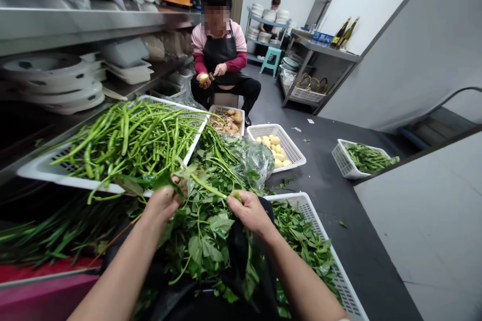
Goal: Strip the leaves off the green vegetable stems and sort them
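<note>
Over the leafy heap (211, 248), one green stem (209, 187) spans crosswise hand to hand, long axis running left and slightly away. Right hand (248, 211) pinches the near end; left hand (164, 201) is closed on the leafy far end (blurred from where I stand, can't tell leaf from stalk). White stem crate (198, 139) lies just past the left hand, the nearer one; white leaf crate (317, 220) sits on the right

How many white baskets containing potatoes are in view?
2: one basket of peeled potatoes beside the plastic bag, another basket of brown potatoes before the seated person. Others may be hidden.
</note>
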A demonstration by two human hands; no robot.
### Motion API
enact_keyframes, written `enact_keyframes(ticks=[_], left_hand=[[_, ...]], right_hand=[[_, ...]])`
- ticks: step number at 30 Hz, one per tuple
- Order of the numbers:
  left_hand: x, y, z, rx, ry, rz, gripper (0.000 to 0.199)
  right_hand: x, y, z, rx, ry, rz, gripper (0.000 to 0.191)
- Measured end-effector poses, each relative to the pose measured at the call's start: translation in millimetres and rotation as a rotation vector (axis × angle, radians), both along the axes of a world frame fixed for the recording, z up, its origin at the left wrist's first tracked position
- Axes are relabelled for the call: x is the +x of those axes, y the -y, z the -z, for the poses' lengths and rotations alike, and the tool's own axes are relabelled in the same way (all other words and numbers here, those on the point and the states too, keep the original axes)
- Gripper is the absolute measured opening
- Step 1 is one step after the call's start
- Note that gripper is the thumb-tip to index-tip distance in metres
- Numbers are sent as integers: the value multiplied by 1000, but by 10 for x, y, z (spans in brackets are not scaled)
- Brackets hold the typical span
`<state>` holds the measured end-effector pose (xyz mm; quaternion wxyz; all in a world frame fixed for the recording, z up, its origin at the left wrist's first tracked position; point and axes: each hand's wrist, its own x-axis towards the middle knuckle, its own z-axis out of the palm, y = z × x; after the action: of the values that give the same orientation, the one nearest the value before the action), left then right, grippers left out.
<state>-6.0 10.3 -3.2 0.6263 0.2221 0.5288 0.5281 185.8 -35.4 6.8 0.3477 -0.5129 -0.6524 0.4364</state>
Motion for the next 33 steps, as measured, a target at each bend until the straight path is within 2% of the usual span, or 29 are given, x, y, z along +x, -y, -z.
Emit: enact_keyframes(ticks=[2, 5, 7, 10, 11, 12, 13, 15, 18, 22, 24, 26, 29, 31, 33], left_hand=[[-81, -48, -4, 12, -93, -44, 16], [-61, 33, 1, 94, -374, -105, 41], [33, 163, 29, 142, -447, -10, 44], [225, 349, 87, 61, -183, 329, 37], [287, 380, 98, 23, -69, 397, 36], [343, 390, 99, -6, 32, 408, 32], [388, 376, 89, -26, 123, 361, 24], [438, 282, 30, -65, 276, 173, 13], [387, 35, -118, -98, 394, -38, 32], [117, -349, -249, -51, 289, -157, 36], [-44, -496, -235, -35, 195, -208, 33], [-165, -556, -173, -41, 96, -199, 28], [-198, -421, -36, -65, -83, -51, 18], [-97, -202, 41, -16, -301, 177, 32], [89, 50, 82, 43, -395, 472, 36]], right_hand=[[11, 28, 16, -16, -14, -3, 31], [5, 45, 46, -27, -39, 51, 31], [-18, 52, 64, -27, -45, 75, 31], [-81, 86, 91, -5, -37, 73, 31], [-109, 108, 100, 4, -34, 65, 30], [-138, 135, 109, 11, -31, 52, 30], [-165, 167, 116, 13, -29, 34, 30], [-206, 241, 124, 9, -26, -6, 30], [-200, 365, 114, -9, -29, -26, 31], [-28, 531, 89, -76, -83, -50, 35], [102, 601, 84, -132, -141, -55, 37], [224, 642, 86, -185, -197, -23, 39], [323, 621, 104, -201, -221, 42, 39], [303, 565, 126, -168, -194, 66, 38], [225, 506, 150, -119, -139, 67, 36]])
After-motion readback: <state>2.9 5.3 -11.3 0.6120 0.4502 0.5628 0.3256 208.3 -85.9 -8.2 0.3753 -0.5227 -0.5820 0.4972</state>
